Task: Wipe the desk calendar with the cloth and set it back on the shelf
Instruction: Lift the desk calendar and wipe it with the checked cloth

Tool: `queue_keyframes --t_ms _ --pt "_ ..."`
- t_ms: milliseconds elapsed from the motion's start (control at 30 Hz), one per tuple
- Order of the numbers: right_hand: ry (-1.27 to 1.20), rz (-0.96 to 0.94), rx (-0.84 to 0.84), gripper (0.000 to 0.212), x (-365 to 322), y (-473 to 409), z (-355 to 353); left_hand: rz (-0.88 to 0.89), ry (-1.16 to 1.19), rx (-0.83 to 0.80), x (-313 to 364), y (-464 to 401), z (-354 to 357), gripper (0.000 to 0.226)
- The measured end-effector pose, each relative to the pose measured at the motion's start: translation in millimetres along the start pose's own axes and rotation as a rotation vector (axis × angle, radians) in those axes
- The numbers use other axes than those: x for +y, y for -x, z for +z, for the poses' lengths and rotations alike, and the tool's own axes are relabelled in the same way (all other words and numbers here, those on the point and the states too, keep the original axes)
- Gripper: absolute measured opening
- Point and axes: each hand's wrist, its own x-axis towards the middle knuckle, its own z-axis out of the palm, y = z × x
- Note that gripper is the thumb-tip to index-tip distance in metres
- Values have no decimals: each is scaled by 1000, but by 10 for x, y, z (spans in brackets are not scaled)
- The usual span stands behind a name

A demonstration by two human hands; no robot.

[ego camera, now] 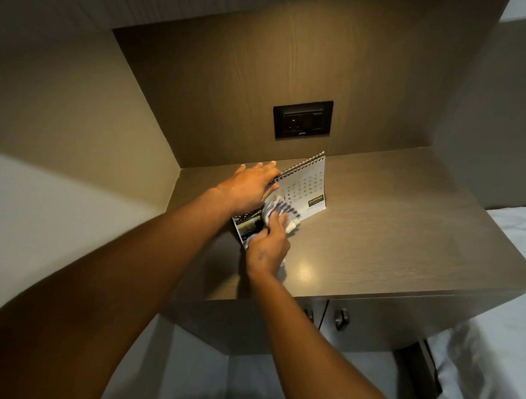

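Observation:
A spiral-bound desk calendar (309,189) stands tilted on the brown wooden shelf (390,229), its white date page facing me. My left hand (250,185) lies over the calendar's left upper edge at the spiral and steadies it. My right hand (268,248) grips a striped white and blue cloth (281,210) and presses it against the lower left of the calendar's front. A dark picture at the calendar's left end shows below my left wrist.
A black wall socket (302,119) sits on the wooden back panel above the calendar. Cabinet doors with dark handles (341,319) hang below the shelf's front edge. White bedding (490,360) lies at the right.

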Motion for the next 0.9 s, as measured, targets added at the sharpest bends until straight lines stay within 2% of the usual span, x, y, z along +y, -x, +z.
queue_keyframes --t_ms 167,300,433,567,667,767,900 --pt "-35 -2 38 40 -174 -131 -55 -5 -3 -10 -8 7 -26 48" --pt "-47 -39 162 38 -405 -621 -160 -14 -10 -5 -8 -2 -24 48" --pt "-17 -55 183 33 -511 -1026 -272 -25 15 10 -29 -6 -12 48" --pt "-19 -56 167 26 -380 -714 -161 -20 4 2 -31 -25 -4 48" --pt "47 -48 30 38 -219 -223 16 -14 10 -3 -33 -22 -24 51" --pt "-22 -61 -42 45 -172 -20 65 -7 9 -8 -32 -1 -22 54" --pt "-41 -59 83 40 -380 -414 -51 -4 -13 -7 -32 -15 -26 55"
